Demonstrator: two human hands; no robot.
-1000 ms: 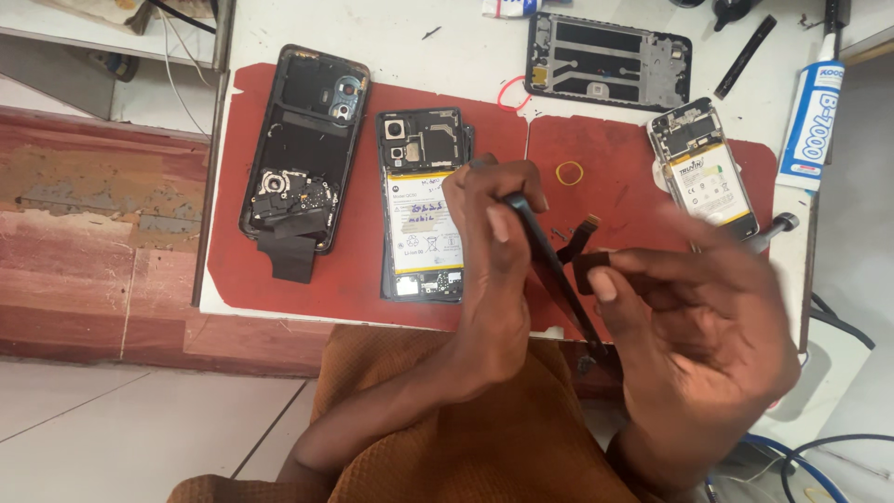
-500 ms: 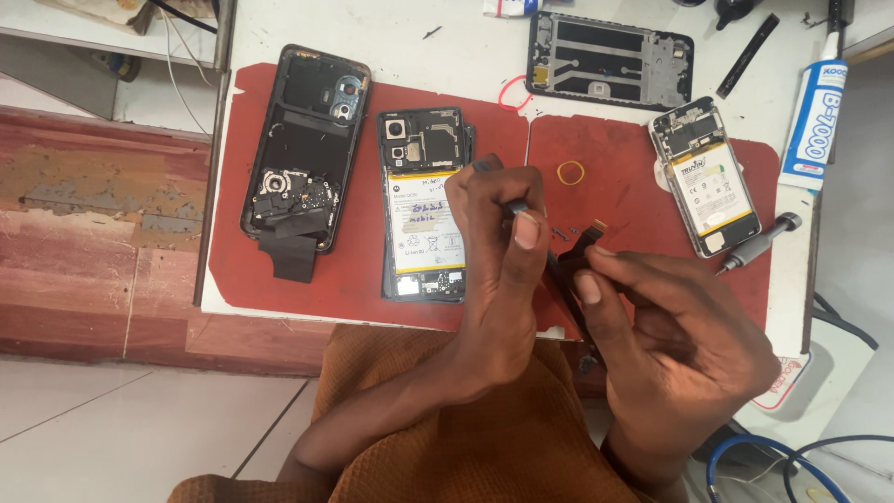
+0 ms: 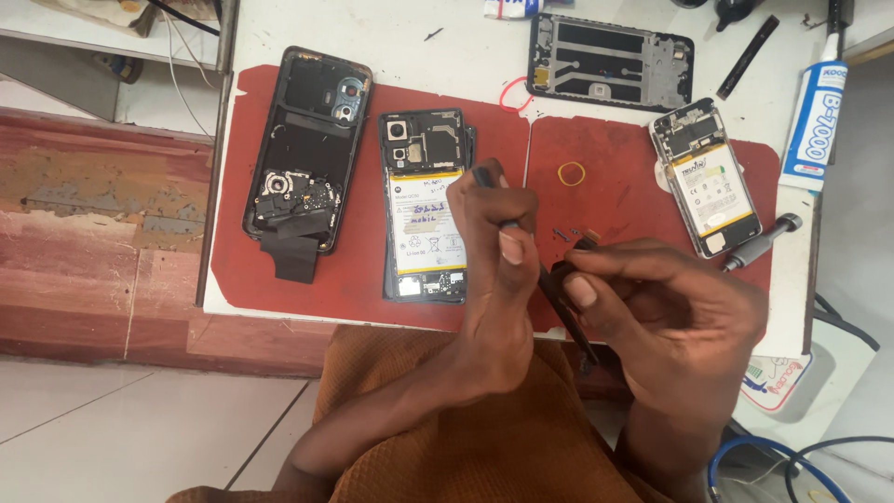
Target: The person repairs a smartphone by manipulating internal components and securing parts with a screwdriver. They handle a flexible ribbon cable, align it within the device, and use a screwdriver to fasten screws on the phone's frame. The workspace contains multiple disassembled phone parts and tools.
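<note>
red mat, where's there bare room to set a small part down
On the red mat, bare patches lie between the rear cover and the opened phone, and around the yellow band left of the small phone. It is crowded at the near edge, where the left hand and right hand work a thin tool.

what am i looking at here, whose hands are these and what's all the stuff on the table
The picture comes from a camera worn on a person's head, looking down at their own two bare hands over a white table with red mats. The left hand and right hand hold a thin dark tool between them. On the mats lie an opened phone showing its battery, a black back cover and a smaller opened phone. Farther back lie a bare phone frame and a glue tube.
</note>
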